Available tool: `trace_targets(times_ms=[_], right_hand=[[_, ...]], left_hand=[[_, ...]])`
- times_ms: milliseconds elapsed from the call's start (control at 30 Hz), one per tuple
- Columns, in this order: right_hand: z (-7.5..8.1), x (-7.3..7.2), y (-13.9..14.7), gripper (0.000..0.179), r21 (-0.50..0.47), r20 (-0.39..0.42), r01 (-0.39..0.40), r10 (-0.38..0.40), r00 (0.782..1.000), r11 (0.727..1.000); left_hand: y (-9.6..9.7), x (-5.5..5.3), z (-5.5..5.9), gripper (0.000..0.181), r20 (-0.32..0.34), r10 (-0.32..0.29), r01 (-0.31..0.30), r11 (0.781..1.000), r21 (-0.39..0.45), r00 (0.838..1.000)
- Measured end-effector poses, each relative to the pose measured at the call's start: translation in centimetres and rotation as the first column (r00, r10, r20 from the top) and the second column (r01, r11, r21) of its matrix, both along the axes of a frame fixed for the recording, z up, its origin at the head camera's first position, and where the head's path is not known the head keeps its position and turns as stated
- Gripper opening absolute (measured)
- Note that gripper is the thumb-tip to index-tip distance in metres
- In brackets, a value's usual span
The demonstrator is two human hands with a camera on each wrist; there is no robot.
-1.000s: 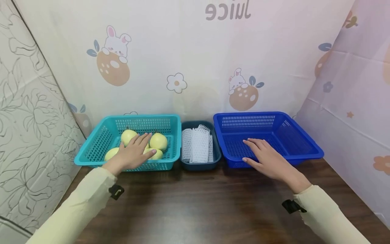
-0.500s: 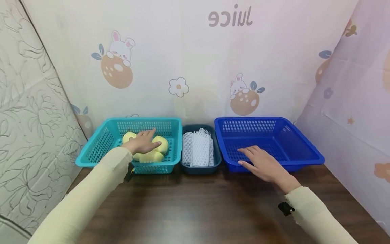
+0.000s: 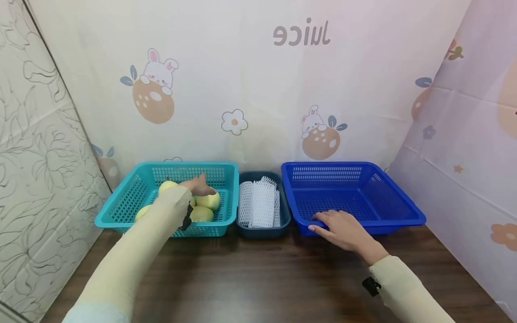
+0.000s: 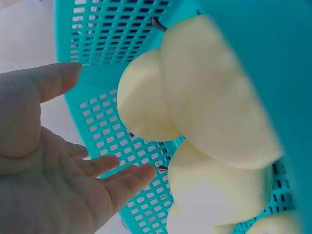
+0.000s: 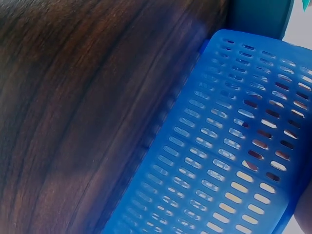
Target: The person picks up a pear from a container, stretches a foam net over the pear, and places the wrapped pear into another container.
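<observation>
My left hand [image 3: 198, 185] reaches into the teal basket [image 3: 117, 224], fingers spread, over several pale yellow pears [image 3: 202, 214]. In the left wrist view the hand [image 4: 58, 180] lies palm up to the camera, beside a large pear [image 4: 214, 97] and with fingertips close to another pear [image 4: 214, 183]; it holds nothing. At the front rim of the blue basket [image 3: 387, 222], my right hand [image 3: 341, 229] grips the edge, fingers over the inside and thumb outside. The right wrist view shows the slotted wall of this basket [image 5: 273, 41], with finger colour behind the slots.
Between the baskets stands a small dark teal bin [image 3: 262, 232] holding several white foam net sleeves [image 3: 263, 204]. A patterned cloth [image 3: 258, 80] hangs close behind all three containers. The dark wooden table [image 3: 250, 278] extends in front of them.
My left hand has moved forward and right, lower into the teal basket among the pears. The right hand has come back and down from over the blue basket to its front rim and gripped it.
</observation>
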State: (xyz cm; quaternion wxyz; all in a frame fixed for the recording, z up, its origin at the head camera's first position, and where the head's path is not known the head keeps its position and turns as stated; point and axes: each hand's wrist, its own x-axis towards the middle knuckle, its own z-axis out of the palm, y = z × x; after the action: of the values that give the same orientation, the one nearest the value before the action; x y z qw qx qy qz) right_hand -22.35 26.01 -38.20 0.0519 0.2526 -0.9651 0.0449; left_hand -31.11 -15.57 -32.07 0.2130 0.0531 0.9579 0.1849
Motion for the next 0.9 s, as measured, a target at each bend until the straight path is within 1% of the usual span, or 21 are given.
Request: trace_targets(times_ms=[67,133,200,267,300,367,400,433,467,500,567,600,633,667,767,800,833,900], right_hand=[[-0.1,0.0,0.0,0.062,-0.001,0.005,0.011,-0.011,1.000,1.000],[-0.1,0.0,0.1,0.065,-0.006,0.005,0.018,-0.018,1.000,1.000],[-0.2,0.0,0.0,0.065,-0.013,0.001,0.018,-0.018,1.000,1.000],[-0.3,0.0,0.0,0.064,-0.019,-0.007,0.013,-0.013,1.000,1.000],[-0.4,0.0,-0.1,0.064,-0.023,-0.010,0.010,-0.010,1.000,1.000],[-0.4,-0.1,-0.2,0.063,-0.027,-0.016,0.005,-0.006,1.000,1.000],[-0.5,-0.1,-0.2,0.063,-0.029,-0.017,0.006,-0.006,1.000,1.000],[-0.5,-0.1,-0.3,0.062,-0.032,-0.017,0.006,-0.006,1.000,0.999],[-0.5,-0.1,-0.3,0.061,-0.036,-0.017,0.006,-0.007,1.000,0.999],[-0.5,-0.1,-0.3,0.061,-0.037,-0.017,0.007,-0.008,1.000,0.999],[-0.4,-0.1,-0.3,0.060,-0.037,-0.016,0.015,-0.015,1.000,0.999],[-0.5,-0.1,-0.2,0.060,-0.038,-0.015,0.017,-0.018,1.000,0.999],[-0.5,0.0,-0.2,0.060,-0.038,-0.016,0.017,-0.018,1.000,0.999],[-0.5,0.0,-0.2,0.060,-0.037,-0.017,0.017,-0.017,1.000,0.999],[-0.7,0.0,0.0,0.060,-0.037,-0.030,0.008,-0.009,1.000,0.999],[-0.7,-0.1,0.1,0.059,-0.038,-0.037,0.006,-0.007,0.999,0.999],[-0.6,-0.2,0.1,0.058,-0.038,-0.045,0.002,-0.003,0.999,0.999],[-0.8,-0.2,0.1,0.056,-0.042,-0.053,-0.003,0.001,0.999,0.999]], left_hand=[[0.3,-0.6,-0.1,0.076,0.017,0.019,-0.019,1.000,-0.019,1.000],[0.5,-1.2,-0.3,0.069,0.028,0.030,-0.029,0.999,-0.024,0.999],[0.5,-1.8,-0.6,0.061,0.030,0.035,-0.035,0.999,-0.009,0.999],[0.4,-2.4,-1.0,0.050,0.038,0.058,-0.059,0.998,0.026,0.998],[0.4,-2.6,-1.2,0.047,0.048,0.074,-0.076,0.996,0.047,0.996],[0.1,-3.0,-1.7,0.044,0.083,0.141,-0.149,0.983,0.107,0.987],[0.0,-3.1,-2.0,0.044,0.122,0.199,-0.217,0.964,0.154,0.972],[0.0,-3.1,-2.2,0.046,0.166,0.255,-0.286,0.937,0.201,0.953],[0.0,-3.2,-2.4,0.050,0.200,0.303,-0.346,0.909,0.233,0.932],[0.0,-3.2,-2.6,0.053,0.236,0.350,-0.406,0.875,0.262,0.906],[0.3,-3.4,-3.0,0.059,0.286,0.415,-0.489,0.826,0.279,0.864],[0.5,-3.5,-3.2,0.061,0.286,0.431,-0.503,0.822,0.267,0.856],[0.7,-3.7,-3.4,0.060,0.265,0.416,-0.477,0.846,0.237,0.870],[0.9,-3.9,-3.6,0.058,0.234,0.397,-0.443,0.875,0.195,0.887],[1.5,-4.5,-4.1,0.052,0.166,0.335,-0.354,0.930,0.103,0.927],[1.8,-4.7,-4.2,0.049,0.143,0.318,-0.331,0.940,0.081,0.937],[1.9,-4.8,-4.3,0.047,0.140,0.316,-0.329,0.941,0.080,0.938],[2.0,-5.0,-4.6,0.046,0.158,0.342,-0.360,0.927,0.103,0.926]])
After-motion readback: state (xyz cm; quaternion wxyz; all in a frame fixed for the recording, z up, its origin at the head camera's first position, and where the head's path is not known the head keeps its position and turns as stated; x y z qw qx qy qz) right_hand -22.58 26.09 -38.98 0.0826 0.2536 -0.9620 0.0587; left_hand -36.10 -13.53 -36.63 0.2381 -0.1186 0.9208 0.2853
